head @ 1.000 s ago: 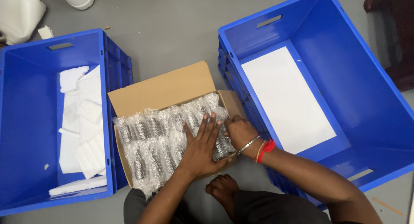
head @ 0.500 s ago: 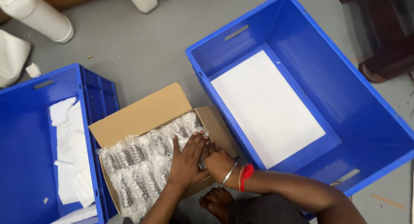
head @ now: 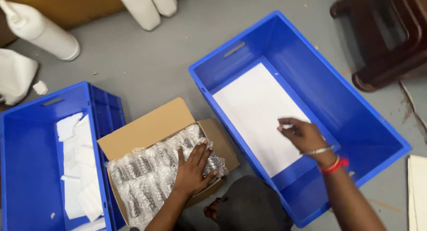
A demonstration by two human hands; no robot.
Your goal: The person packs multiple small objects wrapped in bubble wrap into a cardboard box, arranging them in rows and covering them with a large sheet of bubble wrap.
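My left hand (head: 193, 168) lies flat, fingers spread, on bubble-wrapped items (head: 142, 177) that fill an open cardboard box (head: 147, 128) on the floor. My right hand (head: 302, 135), with a bangle and red thread at the wrist, hovers over the large blue crate (head: 373, 111) on the right. Its fingertips pinch a small pale piece (head: 285, 124); I cannot tell what that piece is. A white sheet (head: 258, 111) covers the bottom of this crate.
A second blue crate (head: 26, 146) on the left holds several white paper pieces (head: 78, 168). A white bottle (head: 40, 30) and white cylinders (head: 147, 4) lie at the back. A dark wooden stool (head: 387, 35) stands at the top right. The floor is grey.
My right hand has left the cardboard box and moved right, over the large blue crate, with a small piece pinched in it. The view has shifted right and up.
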